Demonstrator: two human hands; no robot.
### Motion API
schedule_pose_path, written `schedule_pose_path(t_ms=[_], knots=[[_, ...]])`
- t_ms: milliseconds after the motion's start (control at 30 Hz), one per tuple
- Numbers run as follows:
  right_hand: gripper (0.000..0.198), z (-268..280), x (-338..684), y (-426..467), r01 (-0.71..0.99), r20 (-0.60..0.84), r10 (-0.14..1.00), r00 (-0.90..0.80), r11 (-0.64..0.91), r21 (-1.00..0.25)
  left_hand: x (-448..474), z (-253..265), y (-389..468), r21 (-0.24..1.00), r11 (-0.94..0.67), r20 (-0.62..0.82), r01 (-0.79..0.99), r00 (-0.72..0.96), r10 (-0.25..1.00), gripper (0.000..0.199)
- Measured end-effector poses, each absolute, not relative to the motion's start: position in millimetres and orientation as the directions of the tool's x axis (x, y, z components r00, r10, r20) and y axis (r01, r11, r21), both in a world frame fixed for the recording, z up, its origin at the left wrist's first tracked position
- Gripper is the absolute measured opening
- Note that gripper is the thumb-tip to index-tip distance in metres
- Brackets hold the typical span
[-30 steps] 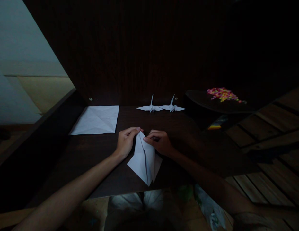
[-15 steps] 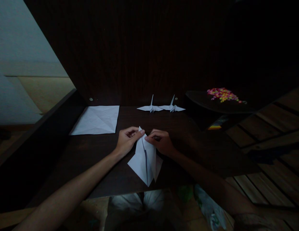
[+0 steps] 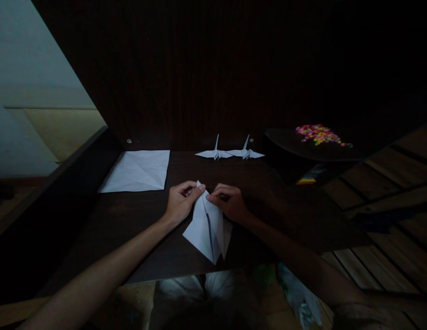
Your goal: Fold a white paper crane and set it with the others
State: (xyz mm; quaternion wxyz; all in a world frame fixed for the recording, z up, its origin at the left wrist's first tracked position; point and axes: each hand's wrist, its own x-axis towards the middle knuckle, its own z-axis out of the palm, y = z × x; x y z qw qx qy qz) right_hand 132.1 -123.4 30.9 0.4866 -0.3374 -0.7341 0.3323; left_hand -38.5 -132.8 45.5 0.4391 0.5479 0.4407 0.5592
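Observation:
Between my hands is a partly folded sheet of white paper (image 3: 202, 229), its narrow tip pointing away from me and its wide loose flaps toward me. My left hand (image 3: 183, 198) pinches it near the tip, thumb on top. On the right upper edge, my right hand (image 3: 230, 201) closes on the paper with thumb and curled fingers. A dark slit runs down the paper's middle. Past my hands, two white paper cranes stand side by side, the left crane (image 3: 216, 154) and the right crane (image 3: 246, 154), their wings touching or overlapping.
A creased white paper sheet (image 3: 139, 172) lies flat at the back left of the dark table (image 3: 130, 229). On a dark raised shelf (image 3: 282, 140) at the right sits a pile of small colourful pieces (image 3: 319, 134). A dark side panel (image 3: 55, 197) bounds the left.
The paper's lower end has shifted slightly to the right, and its right flaps sit a little differently. Both hands keep their hold in nearly the same place.

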Motion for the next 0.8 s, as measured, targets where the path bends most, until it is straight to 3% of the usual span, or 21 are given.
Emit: schedule_pose_path(t_ms=[800], knots=[[0.019, 32.3, 130.5, -127.3, 0.242, 0.539, 0.785, -0.304, 0.611, -0.754, -40.3, 49.6, -128.4, 0.969, -0.243, 0.246, 0.043, -0.157, 0.956, 0.017]])
